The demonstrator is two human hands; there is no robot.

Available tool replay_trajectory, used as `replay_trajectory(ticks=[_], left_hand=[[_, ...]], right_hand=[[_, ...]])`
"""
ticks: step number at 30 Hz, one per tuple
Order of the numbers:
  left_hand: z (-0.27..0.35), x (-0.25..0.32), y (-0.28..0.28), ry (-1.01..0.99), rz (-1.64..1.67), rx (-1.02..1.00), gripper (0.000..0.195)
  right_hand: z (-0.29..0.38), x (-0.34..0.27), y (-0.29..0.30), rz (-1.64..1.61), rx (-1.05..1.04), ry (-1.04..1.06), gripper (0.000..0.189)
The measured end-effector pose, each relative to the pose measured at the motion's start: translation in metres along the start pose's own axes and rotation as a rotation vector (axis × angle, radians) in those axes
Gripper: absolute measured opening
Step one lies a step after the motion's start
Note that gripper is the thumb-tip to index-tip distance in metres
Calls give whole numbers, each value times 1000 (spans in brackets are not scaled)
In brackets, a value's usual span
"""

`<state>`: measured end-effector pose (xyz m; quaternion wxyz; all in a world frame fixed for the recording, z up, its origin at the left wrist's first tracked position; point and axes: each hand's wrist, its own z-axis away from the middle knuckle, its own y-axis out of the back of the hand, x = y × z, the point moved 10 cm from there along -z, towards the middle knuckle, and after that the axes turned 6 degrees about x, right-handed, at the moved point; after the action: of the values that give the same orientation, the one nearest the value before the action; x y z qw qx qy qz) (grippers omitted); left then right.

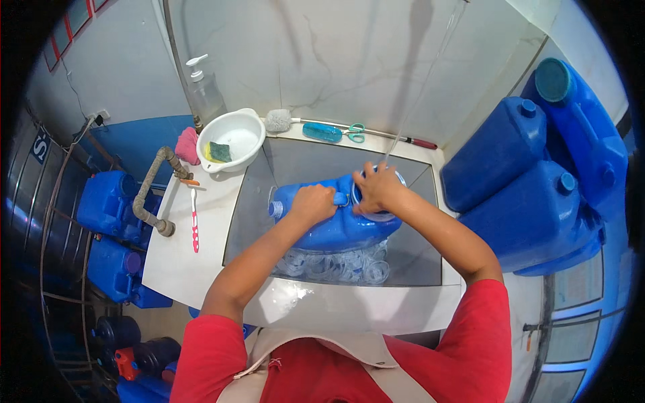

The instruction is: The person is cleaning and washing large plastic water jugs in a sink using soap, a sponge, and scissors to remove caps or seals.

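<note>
A blue plastic jerrycan [327, 237] lies on its side in the sink [410, 262]. My left hand [313, 202] is closed around its moulded handle [341, 199]. A small spout with a pale cap [275, 209] sticks out at the jug's left end. Fingers spread, my right hand [377, 189] covers the wide round mouth at the right end, where a clear rim [380, 216] shows. Whether it grips a lid there is hidden. A thin water stream [418, 95] falls behind that hand. Below the jug lie several clear round plastic pieces [342, 267].
Left of the sink are a white basin [242, 151] with a sponge [219, 152], a pump bottle [206, 93], a pink cloth [188, 146], a toothbrush [195, 221] and a pipe [146, 194]. A long-handled brush [278, 121] and scissors [356, 132] line the back ledge. Blue jerrycans [519, 216] crowd the right.
</note>
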<state>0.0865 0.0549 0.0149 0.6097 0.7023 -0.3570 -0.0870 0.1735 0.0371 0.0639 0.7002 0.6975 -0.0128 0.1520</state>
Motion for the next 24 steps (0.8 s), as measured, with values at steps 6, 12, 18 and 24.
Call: replay_trajectory(ticks=[6, 12, 18, 24], left_hand=[[-2, 15, 5, -72, -7, -5, 20], [-4, 10, 3, -32, -20, -64, 19], [0, 4, 4, -40, 19, 6, 20], [22, -24, 0, -227, 7, -63, 19]], right_hand=[[6, -23, -5, -140, -305, 272, 63], [25, -39, -28, -153, -588, 501, 81], [11, 2, -2, -24, -167, 139, 89], [50, -74, 3, 62, -274, 667, 84]])
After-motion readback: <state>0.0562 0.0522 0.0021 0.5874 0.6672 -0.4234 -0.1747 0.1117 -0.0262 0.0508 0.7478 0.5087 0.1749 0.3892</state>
